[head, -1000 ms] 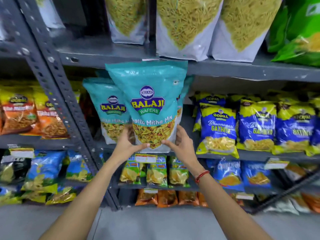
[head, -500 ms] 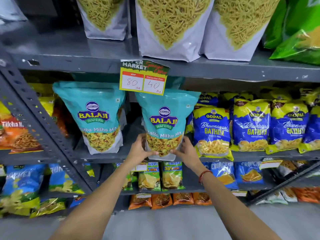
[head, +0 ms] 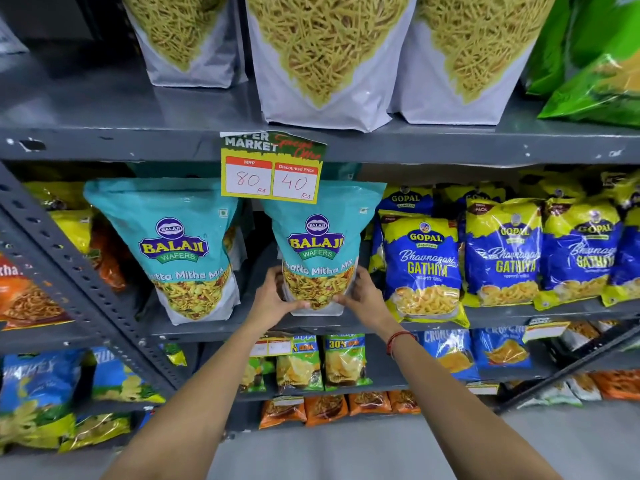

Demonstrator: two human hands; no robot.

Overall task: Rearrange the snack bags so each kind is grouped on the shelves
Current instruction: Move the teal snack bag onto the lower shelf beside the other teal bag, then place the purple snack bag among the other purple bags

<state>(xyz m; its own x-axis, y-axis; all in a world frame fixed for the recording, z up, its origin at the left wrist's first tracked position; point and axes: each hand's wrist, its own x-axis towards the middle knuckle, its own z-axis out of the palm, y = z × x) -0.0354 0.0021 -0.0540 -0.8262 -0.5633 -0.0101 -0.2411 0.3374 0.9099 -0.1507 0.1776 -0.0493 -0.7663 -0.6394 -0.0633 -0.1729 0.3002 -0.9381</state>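
Observation:
A teal Balaji Khatta Mitha Mix bag [head: 320, 237] stands upright on the middle grey shelf [head: 346, 325], under a yellow price card. My left hand [head: 273, 299] grips its lower left corner and my right hand [head: 363, 294] grips its lower right corner, thumbs across the front bottom. A second identical teal Balaji bag [head: 176, 244] stands to its left on the same shelf, a gap between the two. Blue and yellow Gopal Gathiya bags [head: 424, 265] stand directly to the right.
A price card [head: 272, 168] hangs from the upper shelf edge. Large white sev pouches [head: 325, 57] and green bags [head: 595, 53] fill the top shelf. Orange bags [head: 24, 292] sit beyond the slanted upright at left. Smaller chip packets [head: 343, 362] line the lower shelves.
The held teal bag went from raised in front of the upper shelf down and back onto the middle shelf, right of the other teal bag. My view has moved closer.

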